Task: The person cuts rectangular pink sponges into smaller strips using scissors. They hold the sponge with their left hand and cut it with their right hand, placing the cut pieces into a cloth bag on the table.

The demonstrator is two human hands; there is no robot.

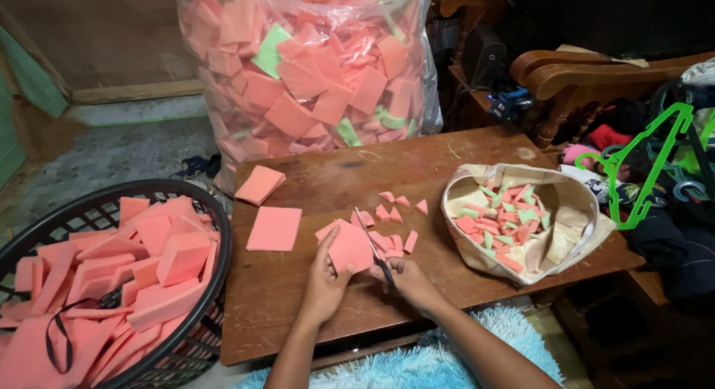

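My left hand [325,281] grips a pink foam square [348,244] just above the wooden table [298,307]. My right hand [411,279] holds a pair of scissors [372,244], whose blades point up and away into the foam piece. Small cut pink foam bits [395,210] lie scattered on the table right behind the hands. Two whole pink foam squares [274,228] rest on the table to the left. A cloth bag [521,217] at the right holds several pink and green cut bits.
A black plastic basket [216,285] full of pink foam pieces stands at the left. A big clear plastic sack [313,68] of foam stands behind the table. A green hanger [640,165], clothes and a wooden chair are at the right. A blue fluffy mat [417,359] lies below.
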